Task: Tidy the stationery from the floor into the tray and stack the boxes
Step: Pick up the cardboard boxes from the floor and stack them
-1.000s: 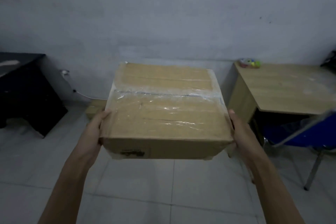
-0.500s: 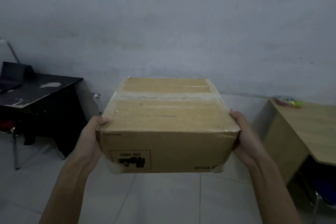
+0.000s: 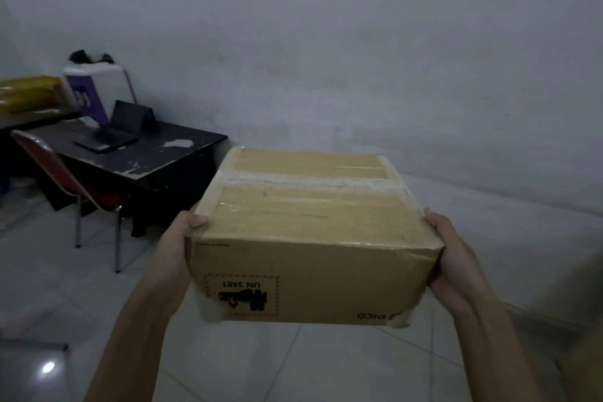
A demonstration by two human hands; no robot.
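A taped brown cardboard box with an upside-down "UN 3481" label on its near face is held in the air in front of me, above the tiled floor. My left hand grips its left side, thumb on the top edge. My right hand grips its right side the same way. No tray and no stationery are in view.
A black desk with an open laptop stands at the left wall. A red chair is in front of it. A white and purple container and yellow packages are behind. White tiled floor lies below.
My view has swung left: the wooden table at the right has left the frame and the black desk with laptop and red chair has come in. Both hands keep their hold on the box.
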